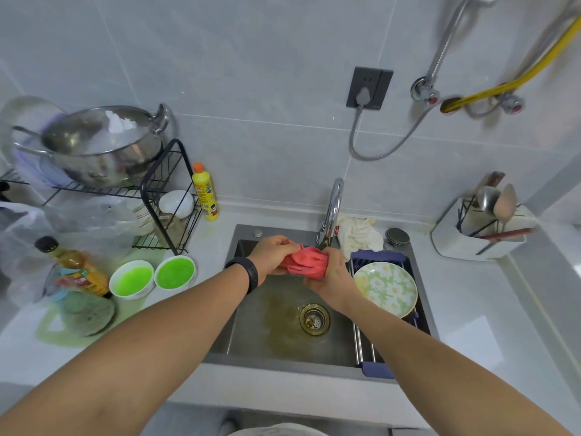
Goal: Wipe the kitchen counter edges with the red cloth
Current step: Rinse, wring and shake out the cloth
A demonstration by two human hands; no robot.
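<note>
My left hand (273, 251) and right hand (330, 275) both grip the bunched red cloth (304, 262), fingers curled round it, over the sink (283, 338), under the tap (331, 209).

Bare forearms, no sleeves; black wristband (246, 273) on left wrist.

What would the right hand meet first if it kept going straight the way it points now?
The right hand points up-left toward the left hand, with the bunched red cloth gripped between them. It would press into the cloth first, then the left hand. Depth is hard to judge from this one view.
</note>
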